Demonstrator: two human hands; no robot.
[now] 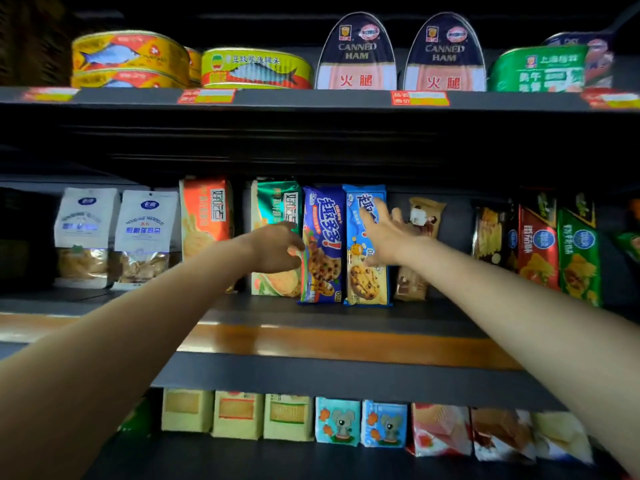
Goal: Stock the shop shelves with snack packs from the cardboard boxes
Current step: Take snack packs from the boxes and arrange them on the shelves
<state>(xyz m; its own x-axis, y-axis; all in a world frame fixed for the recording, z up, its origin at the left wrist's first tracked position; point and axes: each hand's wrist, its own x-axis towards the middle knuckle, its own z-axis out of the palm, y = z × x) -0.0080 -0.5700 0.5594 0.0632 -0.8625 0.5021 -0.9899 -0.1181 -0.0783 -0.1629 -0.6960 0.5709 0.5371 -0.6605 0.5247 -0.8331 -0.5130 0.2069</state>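
Observation:
Two cookie packs stand upright side by side on the middle shelf: a dark blue one and a light blue one. My left hand reaches in at the dark blue pack's left edge, in front of a green pack, its fingers loosely curled and touching the pack's side. My right hand lies with straight, spread fingers against the front and right side of the light blue pack. No cardboard box is in view.
On the same shelf stand two white pouches, an orange pack, a brown pack and red and green snack bags. Cans of fish and ham fill the top shelf; small boxes line the bottom shelf.

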